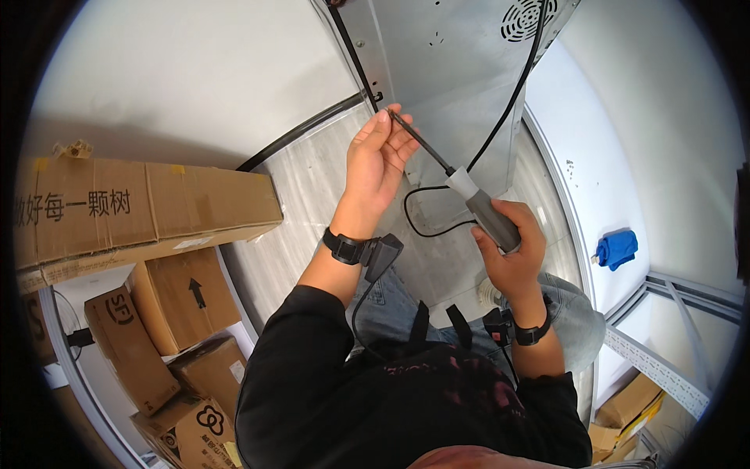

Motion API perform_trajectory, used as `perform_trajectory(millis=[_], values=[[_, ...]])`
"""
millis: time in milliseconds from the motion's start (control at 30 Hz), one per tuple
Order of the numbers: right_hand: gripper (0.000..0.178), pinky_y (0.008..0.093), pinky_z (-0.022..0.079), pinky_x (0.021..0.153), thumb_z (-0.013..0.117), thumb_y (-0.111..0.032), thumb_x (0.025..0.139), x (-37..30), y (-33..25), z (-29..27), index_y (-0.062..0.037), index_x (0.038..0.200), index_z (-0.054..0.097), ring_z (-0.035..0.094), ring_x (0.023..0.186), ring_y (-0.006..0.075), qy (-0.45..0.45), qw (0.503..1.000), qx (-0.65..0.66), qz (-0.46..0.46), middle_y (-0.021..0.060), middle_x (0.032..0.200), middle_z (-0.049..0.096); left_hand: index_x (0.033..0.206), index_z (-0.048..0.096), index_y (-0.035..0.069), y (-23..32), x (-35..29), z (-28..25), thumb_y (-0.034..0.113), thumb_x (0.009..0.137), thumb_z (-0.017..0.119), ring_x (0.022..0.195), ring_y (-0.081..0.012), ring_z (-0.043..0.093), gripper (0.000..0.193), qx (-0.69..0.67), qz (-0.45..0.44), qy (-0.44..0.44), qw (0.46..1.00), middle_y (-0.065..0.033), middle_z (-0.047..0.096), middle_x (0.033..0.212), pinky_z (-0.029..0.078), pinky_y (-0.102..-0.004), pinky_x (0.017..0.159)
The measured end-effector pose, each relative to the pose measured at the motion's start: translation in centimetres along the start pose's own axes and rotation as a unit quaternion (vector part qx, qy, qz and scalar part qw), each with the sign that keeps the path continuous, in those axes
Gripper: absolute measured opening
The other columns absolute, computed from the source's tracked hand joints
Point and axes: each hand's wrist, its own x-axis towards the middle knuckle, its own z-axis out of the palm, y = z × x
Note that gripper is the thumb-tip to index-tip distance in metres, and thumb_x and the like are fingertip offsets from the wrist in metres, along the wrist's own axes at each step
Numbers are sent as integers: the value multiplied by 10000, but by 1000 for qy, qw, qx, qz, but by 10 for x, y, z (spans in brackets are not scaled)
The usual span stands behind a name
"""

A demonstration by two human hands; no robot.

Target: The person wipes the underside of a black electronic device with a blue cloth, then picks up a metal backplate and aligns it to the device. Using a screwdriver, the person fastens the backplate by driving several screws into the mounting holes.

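My right hand (517, 248) is wrapped round the grey handle of a screwdriver (492, 219). Its dark shaft points up and left, away from me, toward my left hand (380, 152). There the thumb and forefinger are pinched together right at the screwdriver's tip, the other fingers curled loosely behind it. Whether a small part such as a screw sits between them is too small to tell. Just beyond my left fingertips rises a grey metal cabinet (437, 78) with a black strip along its left edge and round vent slots.
A black cable (500, 125) hangs across the cabinet and loops near the floor (305, 180). Cardboard boxes (187, 297) fill a rack at left, below a long carton (148, 203). A blue cloth-like bundle (617, 248) lies on the white surface at right, near metal framing (656, 367).
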Motion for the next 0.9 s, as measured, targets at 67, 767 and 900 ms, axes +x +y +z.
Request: perform_trajectory(millis=[67,767,900], values=[[389,310,491,670,758,-22,689,-1,-4,6,-11,1035,581,622,784,264,10,1000,6,-10,146,912,629,1067,565,46,6,1,6,219,967,476,826,-152,612,219,5,10,-11,1000,-56,630,925,517,-287,750],[400,324,486,665,746,-30,708,6,-16,36,-19,1060,555,617,781,288,47,999,6,4,145,918,608,1050,587,48,17,24,11,197,968,480,666,-70,524,201,-54,13,-4,998,1,621,840,458,-226,632],[390,335,485,691,741,-22,705,7,-23,38,-25,1049,556,613,807,300,43,999,19,26,149,934,600,1048,585,47,18,25,11,199,967,482,675,-71,533,201,-63,7,2,998,-1,625,843,461,-230,639]])
